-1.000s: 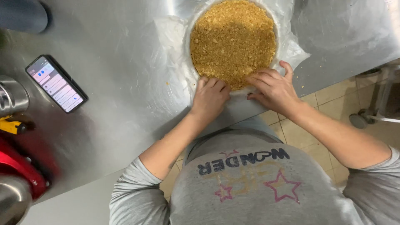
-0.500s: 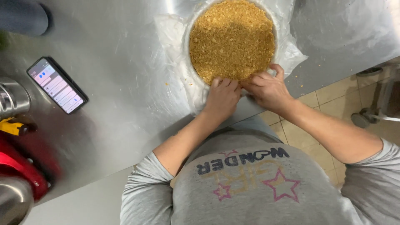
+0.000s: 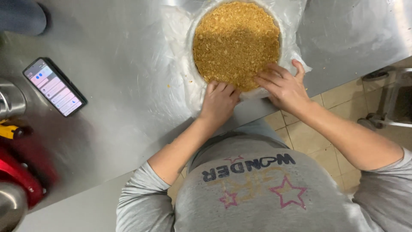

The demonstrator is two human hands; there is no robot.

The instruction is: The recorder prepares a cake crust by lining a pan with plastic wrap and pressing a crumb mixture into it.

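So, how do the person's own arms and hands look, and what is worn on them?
Both hands, the left hand and the right hand, are bare: no gloves, and no rings or watch that I can see. Grey long sleeves are pushed up past the elbows, so both forearms are uncovered.

Round pan (image 3: pixel 192 64) of golden crumb crust (image 3: pixel 236 43) lies flat on plastic wrap (image 3: pixel 176 38).

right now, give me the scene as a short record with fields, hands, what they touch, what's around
surface: shiny steel worktable
main item: round pan of golden-brown pressed crumbs, lined with clear plastic film
left hand: fingers curled on the pan's near edge, no closed grip
right hand: flat, fingers spread on the near crumb rim
other items: black smartphone with lit screen lying flat at the left; red appliance at the lower left corner
clothing: grey long-sleeved top
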